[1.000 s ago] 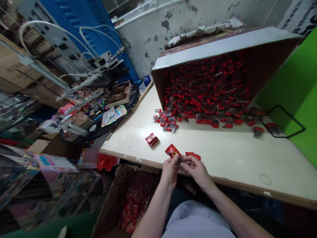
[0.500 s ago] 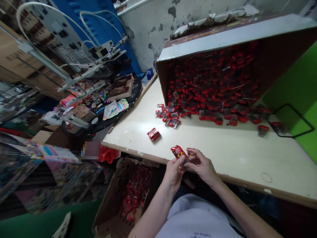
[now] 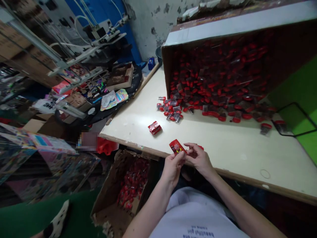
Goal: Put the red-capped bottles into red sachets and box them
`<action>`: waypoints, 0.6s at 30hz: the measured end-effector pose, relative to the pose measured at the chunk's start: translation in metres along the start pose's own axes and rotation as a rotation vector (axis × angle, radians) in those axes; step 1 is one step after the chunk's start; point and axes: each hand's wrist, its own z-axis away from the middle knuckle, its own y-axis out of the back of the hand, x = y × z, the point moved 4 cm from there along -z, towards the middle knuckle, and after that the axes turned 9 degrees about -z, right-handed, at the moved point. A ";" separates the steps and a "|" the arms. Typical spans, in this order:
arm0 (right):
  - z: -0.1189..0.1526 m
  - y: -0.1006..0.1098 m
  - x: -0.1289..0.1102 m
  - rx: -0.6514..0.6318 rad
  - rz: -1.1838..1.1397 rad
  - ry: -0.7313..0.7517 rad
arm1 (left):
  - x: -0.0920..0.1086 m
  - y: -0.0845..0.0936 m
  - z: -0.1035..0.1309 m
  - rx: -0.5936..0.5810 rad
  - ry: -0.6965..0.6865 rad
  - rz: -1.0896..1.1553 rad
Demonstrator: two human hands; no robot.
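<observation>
My left hand point(image 3: 174, 165) pinches a small red printed card point(image 3: 177, 146) at its lower edge, thumb on top, above the table's front edge. Close against it is my right hand point(image 3: 199, 159), its fingers bent and its fingertips near the card's right side. Another small red piece point(image 3: 201, 147) shows just past the right fingers, mostly hidden; it appears to be in that hand. A little stack of red glossy printed pieces point(image 3: 155, 128) lies on the white table point(image 3: 138, 132), to the left beyond my hands.
A large carton point(image 3: 188, 34) on its side spills small red-capped clear packs point(image 3: 220, 89) onto the table. Below the table edge stands an open cardboard box point(image 3: 104, 195) holding similar red pieces. A black wire frame point(image 3: 294, 135), a rubber band point(image 3: 264, 174) and a machine with a round black table point(image 3: 135, 86) surround the area.
The red piece by my right hand has shifted right and is now mostly behind the fingers. The card in my left hand faces up more plainly. The view has moved slightly.
</observation>
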 end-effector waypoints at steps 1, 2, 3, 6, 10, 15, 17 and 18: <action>-0.001 -0.002 0.001 -0.012 0.001 -0.001 | 0.000 0.001 -0.001 0.003 -0.003 -0.002; -0.001 -0.005 0.002 -0.024 0.008 0.000 | 0.000 0.003 -0.001 0.006 -0.007 -0.004; -0.001 -0.008 0.003 -0.034 0.021 0.002 | 0.000 0.004 -0.001 0.005 -0.016 -0.006; -0.003 -0.021 0.007 -0.121 0.092 0.004 | 0.002 0.016 -0.001 0.001 -0.043 -0.006; -0.036 -0.024 0.006 -0.303 0.334 0.085 | 0.001 0.082 -0.002 0.285 0.000 0.005; -0.157 -0.010 -0.009 -0.182 0.780 0.318 | 0.001 0.215 0.017 0.807 0.039 -0.030; -0.211 -0.021 -0.010 -0.193 0.850 0.362 | 0.005 0.262 0.033 1.005 0.063 -0.098; -0.235 -0.030 -0.009 -0.202 0.885 0.380 | 0.009 0.281 0.041 1.089 0.072 -0.140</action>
